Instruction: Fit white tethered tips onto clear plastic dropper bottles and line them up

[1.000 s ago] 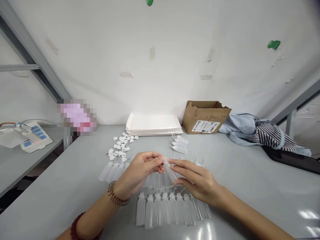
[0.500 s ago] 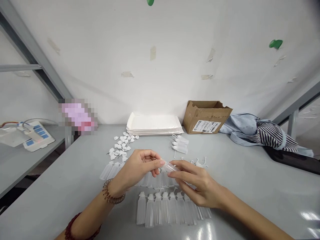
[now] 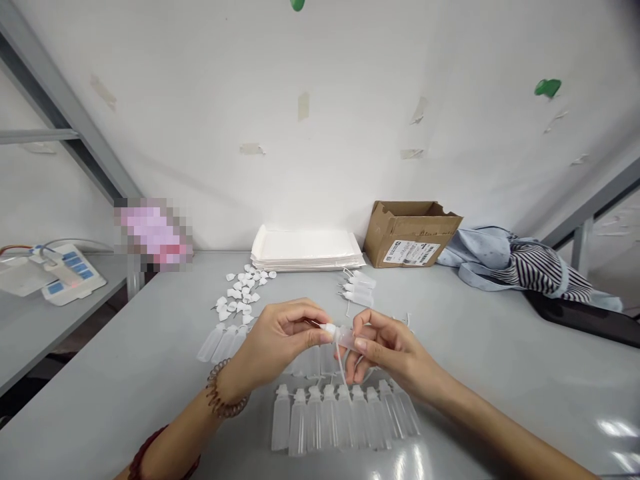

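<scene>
Between my hands lies a small translucent squeeze bottle (image 3: 346, 337), tilted nearly level, with a white needle-tip cap (image 3: 328, 329) on its neck and a thin strap hanging down. My left hand (image 3: 280, 333) pinches the cap, the needle pointing left. My right hand (image 3: 385, 347) grips the bottle's body between thumb and fingers. Below them, a row of similar bottles (image 3: 330, 420) lies on the grey table, partly under another row hidden by my hands. White needle caps (image 3: 243, 291) are scattered to the left, above a few more bottles (image 3: 213, 342).
Several capped bottles (image 3: 359, 289) lie behind my right hand. A stack of white envelopes (image 3: 307, 248) and an open cardboard box (image 3: 413, 233) stand against the wall. Cloth (image 3: 505, 260) and a dark flat object (image 3: 585, 317) are at right; a white device (image 3: 75, 273) sits at left.
My right hand has turned and shifted its hold along the bottle, its fingers now more curled. The white cap and hanging strap have come into clear view. My left hand has hardly moved.
</scene>
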